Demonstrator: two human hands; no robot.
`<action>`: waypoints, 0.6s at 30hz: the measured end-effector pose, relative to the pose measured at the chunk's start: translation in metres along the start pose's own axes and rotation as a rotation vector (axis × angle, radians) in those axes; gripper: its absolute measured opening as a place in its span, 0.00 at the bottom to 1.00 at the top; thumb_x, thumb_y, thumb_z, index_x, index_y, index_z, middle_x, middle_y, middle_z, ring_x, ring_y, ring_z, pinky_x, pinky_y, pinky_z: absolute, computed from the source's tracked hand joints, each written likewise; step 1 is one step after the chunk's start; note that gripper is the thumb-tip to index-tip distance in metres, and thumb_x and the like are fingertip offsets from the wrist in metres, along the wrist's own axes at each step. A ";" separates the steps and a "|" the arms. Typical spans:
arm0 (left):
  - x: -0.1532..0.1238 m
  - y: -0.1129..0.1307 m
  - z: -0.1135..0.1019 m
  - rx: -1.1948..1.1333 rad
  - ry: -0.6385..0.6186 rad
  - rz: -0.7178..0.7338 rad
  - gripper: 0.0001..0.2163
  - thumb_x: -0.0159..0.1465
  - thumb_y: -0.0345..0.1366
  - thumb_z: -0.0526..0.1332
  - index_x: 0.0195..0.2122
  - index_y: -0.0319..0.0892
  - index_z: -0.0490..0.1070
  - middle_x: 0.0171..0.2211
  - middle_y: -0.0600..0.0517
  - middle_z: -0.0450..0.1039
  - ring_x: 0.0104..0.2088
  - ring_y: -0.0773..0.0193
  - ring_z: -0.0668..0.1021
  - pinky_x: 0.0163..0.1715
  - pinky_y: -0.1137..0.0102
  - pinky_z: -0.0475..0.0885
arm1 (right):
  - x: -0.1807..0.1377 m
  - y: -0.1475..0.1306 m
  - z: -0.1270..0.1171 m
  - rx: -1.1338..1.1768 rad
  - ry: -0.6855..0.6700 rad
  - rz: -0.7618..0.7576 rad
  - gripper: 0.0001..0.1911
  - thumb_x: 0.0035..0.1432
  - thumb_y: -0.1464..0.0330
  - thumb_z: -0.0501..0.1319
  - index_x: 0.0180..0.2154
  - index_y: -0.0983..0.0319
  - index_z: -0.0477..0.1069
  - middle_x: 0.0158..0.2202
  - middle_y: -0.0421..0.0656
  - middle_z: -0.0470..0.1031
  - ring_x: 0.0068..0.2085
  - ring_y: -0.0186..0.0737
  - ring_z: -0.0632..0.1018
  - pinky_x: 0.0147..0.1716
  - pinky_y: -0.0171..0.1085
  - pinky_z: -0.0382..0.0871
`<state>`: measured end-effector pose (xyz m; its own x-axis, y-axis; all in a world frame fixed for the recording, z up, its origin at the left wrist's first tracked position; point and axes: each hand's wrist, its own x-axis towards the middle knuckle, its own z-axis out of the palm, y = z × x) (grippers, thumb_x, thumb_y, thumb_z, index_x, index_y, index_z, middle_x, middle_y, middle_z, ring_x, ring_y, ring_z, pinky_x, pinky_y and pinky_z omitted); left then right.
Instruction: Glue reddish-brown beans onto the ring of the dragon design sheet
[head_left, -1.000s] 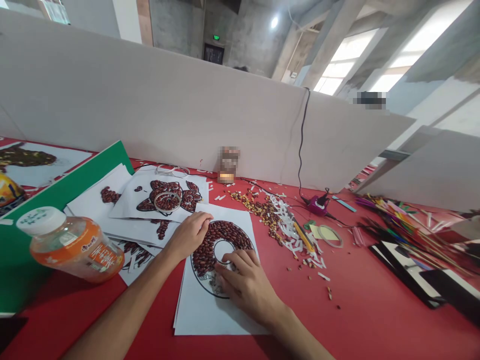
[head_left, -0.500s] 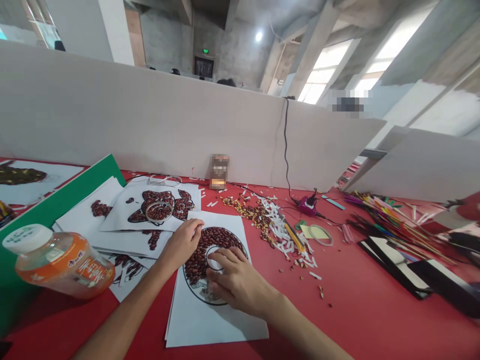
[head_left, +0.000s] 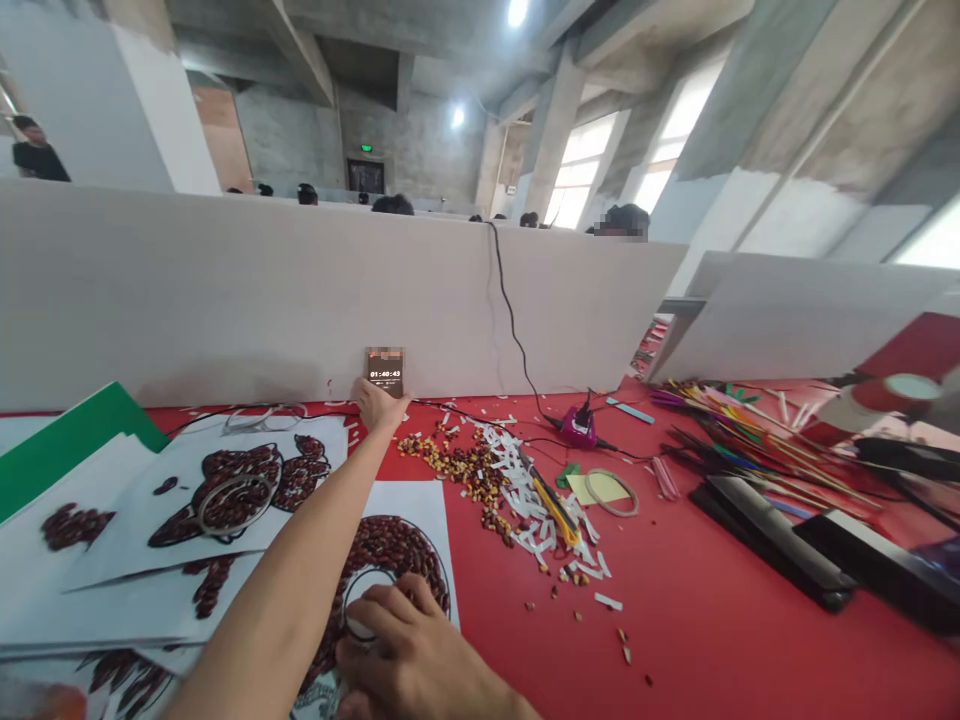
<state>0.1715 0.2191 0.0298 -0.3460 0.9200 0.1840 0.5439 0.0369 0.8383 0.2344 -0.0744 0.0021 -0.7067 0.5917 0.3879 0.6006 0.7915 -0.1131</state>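
Note:
My left hand (head_left: 381, 405) reaches far forward and grips the lower part of an upright phone (head_left: 385, 368), thumb on one side and fingers on the other. The lit phone screen shows a timer. My right hand (head_left: 409, 650) rests over a round bean picture (head_left: 397, 540) on white paper, fingers bent down. What those fingertips hold, if anything, is hidden. Dark red beans fill much of the ring around a bare white inner circle (head_left: 360, 610). My left forearm covers part of the picture's left side.
Left are paper sheets with bean designs (head_left: 240, 490) and a green board (head_left: 97, 440). Right of the picture lie loose yellow and brown kernels (head_left: 457, 465), white strips (head_left: 525, 510), a yellow cutter (head_left: 559, 515), a purple plug adapter (head_left: 579, 428) and black cases (head_left: 772, 540). A white partition (head_left: 225, 290) stands behind.
My left hand has left the bean picture's upper edge and moved forward to the phone. My right hand stays over the picture. The camera view has tilted up and turned right.

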 end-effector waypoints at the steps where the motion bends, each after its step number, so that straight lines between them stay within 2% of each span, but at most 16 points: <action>1: 0.000 0.003 0.002 -0.003 0.012 -0.011 0.44 0.53 0.41 0.73 0.64 0.32 0.51 0.63 0.24 0.60 0.66 0.32 0.64 0.58 0.45 0.67 | 0.000 0.002 0.006 -0.012 0.010 -0.008 0.13 0.68 0.54 0.61 0.45 0.55 0.73 0.48 0.42 0.78 0.49 0.42 0.74 0.46 0.42 0.64; 5: -0.005 0.011 -0.010 -0.031 0.031 -0.013 0.37 0.51 0.34 0.72 0.59 0.36 0.56 0.54 0.30 0.70 0.56 0.36 0.75 0.50 0.49 0.73 | 0.000 0.001 0.016 -0.021 0.024 -0.014 0.14 0.68 0.54 0.61 0.42 0.57 0.72 0.45 0.41 0.78 0.47 0.42 0.74 0.44 0.42 0.63; 8: -0.018 0.018 -0.042 -0.069 0.034 0.042 0.33 0.52 0.36 0.71 0.56 0.40 0.58 0.50 0.37 0.73 0.51 0.42 0.79 0.47 0.53 0.75 | 0.000 -0.005 0.005 0.015 -0.003 0.021 0.13 0.68 0.56 0.62 0.43 0.59 0.71 0.44 0.42 0.77 0.47 0.43 0.74 0.45 0.43 0.62; 11: -0.048 0.021 -0.094 -0.099 0.025 0.129 0.32 0.53 0.39 0.71 0.55 0.42 0.58 0.46 0.44 0.75 0.45 0.50 0.81 0.43 0.60 0.76 | 0.001 -0.012 -0.010 0.071 -0.055 0.080 0.09 0.68 0.61 0.61 0.45 0.59 0.71 0.46 0.42 0.76 0.50 0.43 0.73 0.48 0.43 0.61; 14: -0.100 0.012 -0.163 -0.142 -0.041 0.288 0.33 0.52 0.40 0.72 0.56 0.43 0.57 0.42 0.47 0.76 0.39 0.55 0.81 0.41 0.61 0.77 | 0.002 -0.015 -0.018 0.120 -0.078 0.097 0.08 0.70 0.63 0.60 0.47 0.58 0.71 0.49 0.42 0.76 0.52 0.43 0.72 0.51 0.43 0.60; 16: -0.148 -0.007 -0.210 -0.142 -0.098 0.354 0.30 0.53 0.39 0.71 0.54 0.46 0.60 0.41 0.49 0.77 0.38 0.56 0.81 0.39 0.62 0.78 | 0.002 -0.015 -0.020 0.146 -0.084 0.097 0.09 0.71 0.63 0.59 0.49 0.58 0.72 0.49 0.43 0.76 0.52 0.43 0.72 0.51 0.44 0.60; 18: -0.201 -0.038 -0.252 -0.108 -0.140 0.329 0.29 0.55 0.39 0.69 0.56 0.49 0.60 0.39 0.50 0.78 0.35 0.56 0.81 0.36 0.62 0.79 | 0.001 -0.015 -0.021 0.168 -0.088 0.103 0.10 0.72 0.63 0.58 0.52 0.57 0.71 0.50 0.44 0.75 0.52 0.44 0.72 0.51 0.44 0.60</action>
<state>0.0274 -0.0656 0.0907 -0.0536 0.9205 0.3870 0.5223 -0.3045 0.7966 0.2325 -0.0885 0.0239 -0.6794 0.6757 0.2862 0.6053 0.7365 -0.3019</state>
